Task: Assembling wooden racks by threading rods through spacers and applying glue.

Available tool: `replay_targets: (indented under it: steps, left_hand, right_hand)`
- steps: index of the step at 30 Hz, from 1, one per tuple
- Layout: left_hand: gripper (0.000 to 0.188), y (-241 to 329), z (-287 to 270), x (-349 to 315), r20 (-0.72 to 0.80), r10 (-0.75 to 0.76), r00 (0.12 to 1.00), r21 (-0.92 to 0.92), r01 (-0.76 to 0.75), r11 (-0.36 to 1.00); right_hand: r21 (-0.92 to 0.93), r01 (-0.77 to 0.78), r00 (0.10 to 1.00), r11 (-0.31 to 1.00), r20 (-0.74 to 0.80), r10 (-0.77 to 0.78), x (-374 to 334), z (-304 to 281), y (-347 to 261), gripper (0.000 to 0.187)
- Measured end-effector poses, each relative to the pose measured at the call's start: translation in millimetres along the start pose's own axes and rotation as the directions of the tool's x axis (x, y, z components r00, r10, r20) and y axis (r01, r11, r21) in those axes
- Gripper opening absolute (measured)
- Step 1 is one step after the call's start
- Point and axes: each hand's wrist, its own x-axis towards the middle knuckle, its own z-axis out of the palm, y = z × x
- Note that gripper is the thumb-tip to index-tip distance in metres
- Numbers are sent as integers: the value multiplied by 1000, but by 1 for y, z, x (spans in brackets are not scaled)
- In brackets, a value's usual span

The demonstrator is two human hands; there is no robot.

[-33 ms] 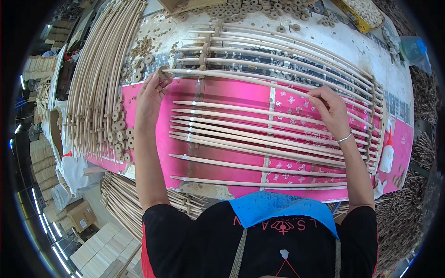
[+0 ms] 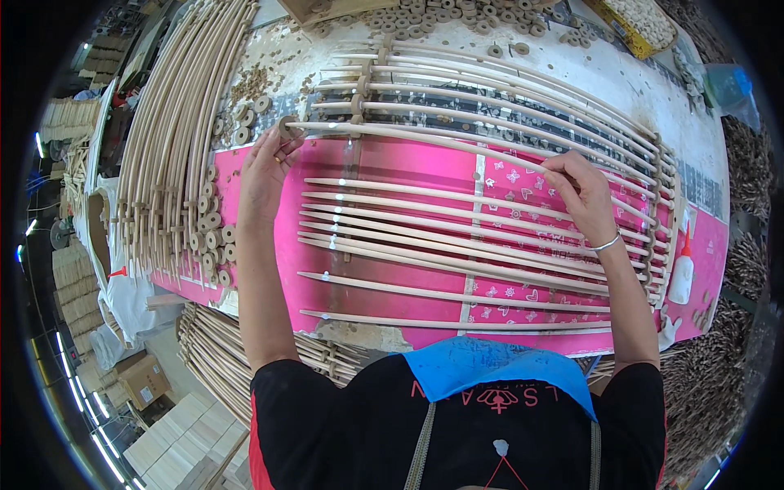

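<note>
- The work surface is a long bench (image 2: 572, 57), white and speckled along its far side, with a bright pink patterned sheet (image 2: 408, 163) spread over the near part.
- Small round wooden rings (image 2: 425, 16) lie scattered along the far edge of the bench, and more rings (image 2: 214, 237) sit in a loose stack at the left end of the pink sheet.
- A thick bundle of long pale rattan rods (image 2: 175, 122) lies at the far left of the bench, bending with the lens.
- A white glue bottle (image 2: 683, 269) with a red tip stands at the right edge of the sheet.
- Below the bench on the left are cardboard boxes (image 2: 143, 380) and stacked pale wooden blocks (image 2: 175, 457); another bundle of rods (image 2: 216, 351) lies under the bench edge.
- Spread across the sheet is a rack of parallel rattan rods (image 2: 457, 253), thin, pale tan and slightly bowed, crossed by a few short upright pieces and gathered at the right end.
- One rod (image 2: 425, 139) lies across the middle of the rack, from the left hand to the right hand.
- The left hand (image 2: 265, 175) has its fingers curled closed around the left end of this rod, where a wooden ring (image 2: 287, 126) sits on the tip.
- The right hand (image 2: 584, 196), a thin bracelet (image 2: 606, 243) at its wrist, pinches the same rod further along, fingers bent and closed on it.
</note>
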Motion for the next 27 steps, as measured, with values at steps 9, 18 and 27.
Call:
replay_targets:
  steps: [9, 18, 27]
  left_hand:
    - [36, -2, 27, -2, -57, 4, 998, 42, -2, 999]
    - [72, -2, 44, -4, -61, 61, 996, 64, -57, 996]
    - [80, 0, 58, -10, -51, 154, 987, 228, -138, 964]
  right_hand:
    - [-84, 47, 999, 995, -14, -49, 5, 4, -8, 12]
    - [-140, 120, 990, 983, -56, -129, 10, 6, -5, 12]
    - [-79, 107, 991, 991, -77, -113, 16, 11, -8, 15]
